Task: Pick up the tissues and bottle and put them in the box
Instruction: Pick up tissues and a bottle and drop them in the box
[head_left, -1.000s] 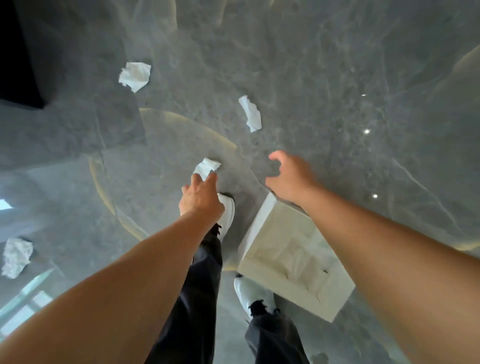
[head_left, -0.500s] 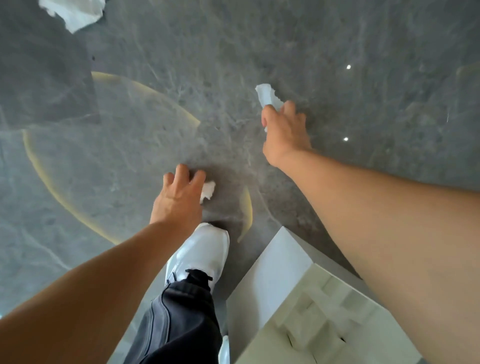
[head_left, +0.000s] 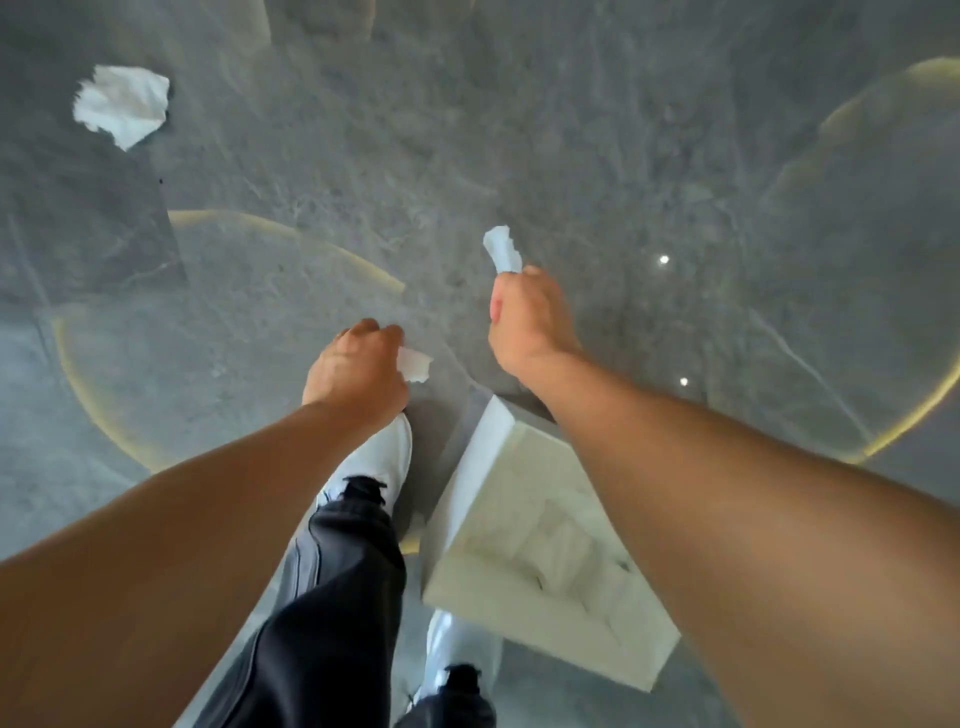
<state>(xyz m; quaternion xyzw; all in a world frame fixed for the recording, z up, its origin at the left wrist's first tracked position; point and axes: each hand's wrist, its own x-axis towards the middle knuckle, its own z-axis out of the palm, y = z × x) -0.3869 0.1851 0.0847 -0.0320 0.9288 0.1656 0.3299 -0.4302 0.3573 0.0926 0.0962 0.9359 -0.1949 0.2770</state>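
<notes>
My left hand (head_left: 356, 371) is closed around a small white tissue (head_left: 415, 364) that pokes out to the right of its fingers, above my left shoe. My right hand (head_left: 527, 322) grips another crumpled white tissue (head_left: 501, 254), whose end sticks up out of the fist. The open white box (head_left: 498, 452) stands on the floor below my right forearm, with crumpled white paper inside. A third tissue (head_left: 122, 104) lies on the grey floor at the far upper left. No bottle is in view.
The floor is glossy grey marble with curved yellowish reflections (head_left: 291, 234). My white shoes (head_left: 379, 462) and dark trousers (head_left: 322, 597) stand just left of the box. A darker floor panel (head_left: 78, 218) lies at the left.
Both hands have lifted off the floor with a tissue each. The view has pulled back and up, so the box shows more fully and the far-left tissue sits lower in frame.
</notes>
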